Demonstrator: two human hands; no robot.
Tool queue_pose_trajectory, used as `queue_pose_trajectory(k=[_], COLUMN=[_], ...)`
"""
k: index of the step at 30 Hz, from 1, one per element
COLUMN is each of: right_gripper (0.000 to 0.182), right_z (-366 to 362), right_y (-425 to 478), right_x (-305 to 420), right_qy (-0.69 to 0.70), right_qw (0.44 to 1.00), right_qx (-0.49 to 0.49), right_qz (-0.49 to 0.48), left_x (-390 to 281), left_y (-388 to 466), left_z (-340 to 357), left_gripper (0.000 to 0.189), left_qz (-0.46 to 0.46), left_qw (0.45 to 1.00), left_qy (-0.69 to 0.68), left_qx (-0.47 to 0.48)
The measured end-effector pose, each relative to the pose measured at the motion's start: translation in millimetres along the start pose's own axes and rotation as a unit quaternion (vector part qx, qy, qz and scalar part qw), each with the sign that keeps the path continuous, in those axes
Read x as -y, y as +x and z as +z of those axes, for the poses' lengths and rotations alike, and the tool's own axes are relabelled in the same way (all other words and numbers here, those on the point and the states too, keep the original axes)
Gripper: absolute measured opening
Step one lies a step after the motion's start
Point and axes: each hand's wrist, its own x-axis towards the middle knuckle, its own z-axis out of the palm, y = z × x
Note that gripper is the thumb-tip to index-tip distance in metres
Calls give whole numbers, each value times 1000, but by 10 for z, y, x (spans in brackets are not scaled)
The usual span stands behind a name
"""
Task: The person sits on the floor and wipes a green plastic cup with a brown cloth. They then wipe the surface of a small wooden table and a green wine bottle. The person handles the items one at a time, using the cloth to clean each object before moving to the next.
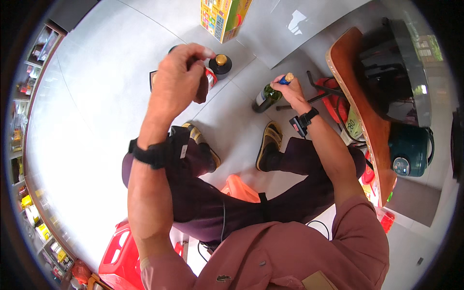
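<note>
My right hand [293, 95] grips a green glass wine bottle [269, 97] by its neck. The bottle tilts, and a cork [289, 77] tops the blue sleeve on its neck. My left hand [181, 70] is raised over the floor with its fingers curled; whether anything is inside it is hidden. A dark bottle with a gold cap [221, 60] stands just beyond its fingertips. Partly behind this hand is a red and white item [211, 77]. A dark-edged object [153, 80] shows at the hand's left side, mostly covered.
A yellow printed carton [221, 20] stands on the tiled floor ahead. On the right are a wooden tabletop [362, 98], its dark metal legs and a dark green appliance [409, 150]. A red plastic stool [119, 255] is at lower left, and stocked shelves [21, 127] line the left edge.
</note>
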Motion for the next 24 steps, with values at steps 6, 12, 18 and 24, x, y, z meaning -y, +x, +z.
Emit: queue_pose_trajectory(k=[6, 12, 18, 24], right_gripper=[20, 22, 28, 41], right_z=[-284, -451, -455, -683], right_y=[-859, -1322, -1488, -1416], right_x=[1453, 2302, 2646, 2501], right_qy=[-8, 66, 67, 207], right_qw=[993, 981, 977, 931], right_qx=[83, 87, 64, 212], right_qz=[-86, -162, -194, -214], left_x=[315, 127, -15, -246], left_y=[-247, -475, -469, -597], left_z=[319, 736, 870, 535], left_gripper=[52, 104, 92, 72], left_qz=[129, 108, 83, 29], left_qw=[958, 949, 979, 967], left_qy=[227, 203, 19, -193], left_qx=[114, 218, 183, 162])
